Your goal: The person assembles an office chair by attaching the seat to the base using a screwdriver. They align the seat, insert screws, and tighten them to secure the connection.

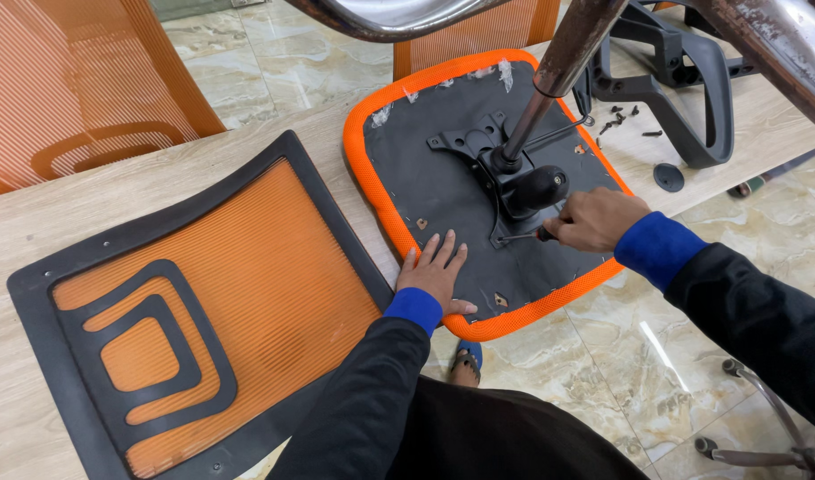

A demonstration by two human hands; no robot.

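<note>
My left hand (436, 271) nearest: flat on underside of upturned orange seat pad (443, 182), fingers spread, palm at near edge. Seat pad lies on wooden table (60, 209), near corner overhanging floor. My right hand (594, 219) just beyond, fingers curled tight around screwdriver (525, 236), tip at black mechanism plate (501, 173). Gas-lift column (558, 67) rises from plate. Orange mesh backrest (194, 311) left of pad. Farther: loose screws (619, 120), black armrests (683, 89).

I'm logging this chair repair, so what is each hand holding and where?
The right hand grips a screwdriver by its handle. The left hand holds nothing; it rests flat on the upturned seat.
</note>
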